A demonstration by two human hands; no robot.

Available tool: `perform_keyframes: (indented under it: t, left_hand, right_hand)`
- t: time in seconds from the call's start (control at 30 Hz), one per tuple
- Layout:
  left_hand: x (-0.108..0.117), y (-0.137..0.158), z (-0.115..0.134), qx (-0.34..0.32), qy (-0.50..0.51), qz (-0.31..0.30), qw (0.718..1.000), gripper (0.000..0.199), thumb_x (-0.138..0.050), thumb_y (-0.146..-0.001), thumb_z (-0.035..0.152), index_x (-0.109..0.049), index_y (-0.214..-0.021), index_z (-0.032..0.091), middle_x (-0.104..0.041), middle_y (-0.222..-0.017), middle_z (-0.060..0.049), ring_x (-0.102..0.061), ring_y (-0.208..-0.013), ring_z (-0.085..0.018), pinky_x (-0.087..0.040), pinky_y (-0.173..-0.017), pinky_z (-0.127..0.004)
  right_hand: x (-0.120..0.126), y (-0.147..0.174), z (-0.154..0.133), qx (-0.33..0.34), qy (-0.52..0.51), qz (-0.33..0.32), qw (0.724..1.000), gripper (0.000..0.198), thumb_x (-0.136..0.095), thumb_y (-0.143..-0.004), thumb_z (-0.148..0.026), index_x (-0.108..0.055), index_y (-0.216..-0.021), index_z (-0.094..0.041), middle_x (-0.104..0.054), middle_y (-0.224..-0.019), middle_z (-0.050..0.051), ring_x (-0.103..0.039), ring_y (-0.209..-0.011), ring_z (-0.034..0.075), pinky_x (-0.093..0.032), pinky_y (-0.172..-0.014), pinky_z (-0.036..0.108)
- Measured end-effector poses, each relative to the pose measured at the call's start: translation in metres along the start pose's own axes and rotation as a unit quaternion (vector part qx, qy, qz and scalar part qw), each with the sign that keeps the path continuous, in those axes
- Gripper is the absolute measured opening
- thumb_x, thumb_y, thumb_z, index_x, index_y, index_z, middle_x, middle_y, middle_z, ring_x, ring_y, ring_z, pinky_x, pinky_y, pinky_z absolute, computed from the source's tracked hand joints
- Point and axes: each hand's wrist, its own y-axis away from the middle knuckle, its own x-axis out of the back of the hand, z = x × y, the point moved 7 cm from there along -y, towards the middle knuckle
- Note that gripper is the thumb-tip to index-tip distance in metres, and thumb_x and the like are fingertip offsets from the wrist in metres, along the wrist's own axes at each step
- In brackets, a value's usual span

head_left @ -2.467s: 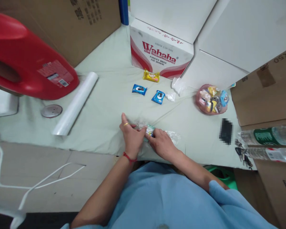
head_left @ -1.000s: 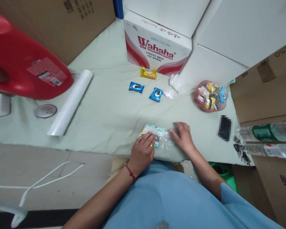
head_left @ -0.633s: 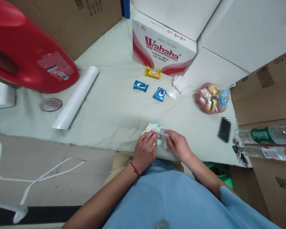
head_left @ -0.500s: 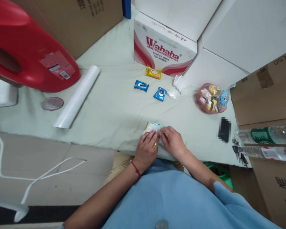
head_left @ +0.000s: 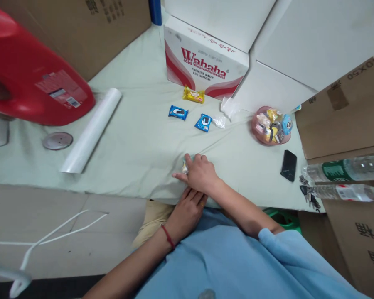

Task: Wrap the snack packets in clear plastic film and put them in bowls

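The film-wrapped packet (head_left: 184,167) lies near the table's (head_left: 137,155) front edge, only a shiny sliver showing. The right hand (head_left: 201,172) has swung over it from the right side, thumb spread wide; the left hand (head_left: 187,209) has slipped back towards the body, fingers together. Whether either pinches film I cannot tell. The wrapping is probably being pressed flat. Around it: soft creased pale-green cloth (head_left: 143,120), a smooth, glossy cylindrical roll (head_left: 92,131), a pillow-shaped blue sachet (head_left: 178,112).
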Motion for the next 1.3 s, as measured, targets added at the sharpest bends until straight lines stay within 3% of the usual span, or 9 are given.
perform_keyframes:
  t: [0.13,0.27,0.4,0.5,0.67,0.8,0.9,1.1,1.3]
  left_hand:
    - [0.004,0.002,-0.006,0.01,0.027,-0.018,0.999,0.036,-0.058,-0.093,0.007,-0.073,-0.125,0.017,-0.074,-0.121,-0.014,-0.063,-0.122,-0.031,-0.05,-0.114,-0.053]
    - [0.008,0.0,-0.009,0.01,0.035,-0.002,0.999,0.027,-0.056,-0.096,0.009,-0.075,-0.113,0.016,-0.076,-0.109,-0.013,-0.066,-0.111,-0.029,-0.054,-0.108,-0.053]
    - [0.027,-0.002,-0.029,0.006,0.036,0.063,0.997,0.024,-0.054,-0.099,0.01,-0.074,-0.11,0.015,-0.077,-0.114,-0.013,-0.064,-0.122,-0.03,-0.053,-0.111,-0.052]
    - [0.042,0.0,-0.057,0.033,0.018,0.125,0.991,0.021,-0.055,-0.1,0.011,-0.071,-0.113,0.017,-0.078,-0.114,-0.01,-0.065,-0.125,-0.028,-0.054,-0.108,-0.048]
    - [0.037,0.003,-0.07,0.04,-0.095,0.177,0.979,0.018,-0.062,-0.097,0.011,-0.068,-0.113,0.017,-0.08,-0.113,-0.011,-0.073,-0.111,-0.027,-0.055,-0.094,-0.042]
    - [0.03,0.002,-0.058,0.044,-0.168,0.214,0.961,0.023,-0.064,-0.09,0.009,-0.067,-0.111,0.017,-0.081,-0.112,-0.012,-0.076,-0.107,-0.027,-0.053,-0.085,-0.039]
    - [0.029,0.001,-0.055,0.042,-0.169,0.218,0.96,0.025,-0.065,-0.088,0.008,-0.066,-0.112,0.017,-0.08,-0.112,-0.013,-0.076,-0.107,-0.027,-0.053,-0.088,-0.038]
    - [0.029,0.002,-0.057,0.038,-0.18,0.216,0.959,0.028,-0.063,-0.088,0.007,-0.065,-0.113,0.019,-0.08,-0.112,-0.011,-0.076,-0.107,-0.026,-0.052,-0.09,-0.038]
    - [0.026,0.003,-0.057,0.045,-0.184,0.207,0.96,0.028,-0.062,-0.087,0.006,-0.065,-0.113,0.017,-0.079,-0.113,-0.014,-0.075,-0.109,-0.027,-0.052,-0.091,-0.039]
  right_hand:
    - [-0.007,-0.001,-0.008,0.009,0.002,0.018,1.0,0.089,-0.063,-0.092,-0.078,-0.048,-0.153,-0.015,-0.061,-0.128,0.023,-0.056,-0.119,0.036,-0.058,-0.089,0.048]
    - [-0.005,0.008,-0.01,0.036,0.009,0.05,0.998,0.062,-0.071,-0.098,-0.049,-0.052,-0.148,-0.017,-0.063,-0.126,0.02,-0.056,-0.116,0.034,-0.057,-0.092,0.049]
    - [0.008,0.029,0.021,0.051,-0.069,0.083,0.993,0.051,-0.06,-0.103,-0.036,-0.054,-0.15,-0.017,-0.069,-0.124,0.018,-0.059,-0.116,0.033,-0.055,-0.099,0.047]
    - [0.023,0.043,0.086,0.037,-0.222,0.137,0.965,0.043,-0.052,-0.103,-0.029,-0.061,-0.143,-0.018,-0.073,-0.125,0.013,-0.067,-0.113,0.027,-0.055,-0.105,0.042]
    - [0.073,0.05,0.259,-0.071,-0.402,0.261,0.875,0.038,-0.068,-0.09,-0.039,-0.07,-0.125,-0.023,-0.076,-0.117,0.006,-0.072,-0.101,0.025,-0.061,-0.093,0.044]
    - [0.134,0.033,0.383,-0.182,-0.43,0.346,0.813,0.036,-0.069,-0.09,-0.029,-0.069,-0.125,-0.021,-0.074,-0.106,0.006,-0.072,-0.088,0.022,-0.063,-0.079,0.04]
    - [0.151,0.001,0.433,-0.273,-0.413,0.31,0.812,0.028,-0.064,-0.09,-0.018,-0.07,-0.117,-0.016,-0.071,-0.093,0.005,-0.068,-0.08,0.02,-0.06,-0.074,0.038]
    - [0.139,-0.039,0.423,-0.314,-0.101,0.238,0.913,0.026,-0.054,-0.097,-0.019,-0.071,-0.116,-0.013,-0.07,-0.105,0.015,-0.062,-0.104,0.029,-0.051,-0.096,0.046]
    - [0.133,-0.02,0.389,-0.341,0.066,0.334,0.876,0.039,-0.036,-0.106,-0.02,-0.069,-0.123,-0.014,-0.056,-0.138,0.024,-0.043,-0.127,0.036,-0.04,-0.099,0.051]
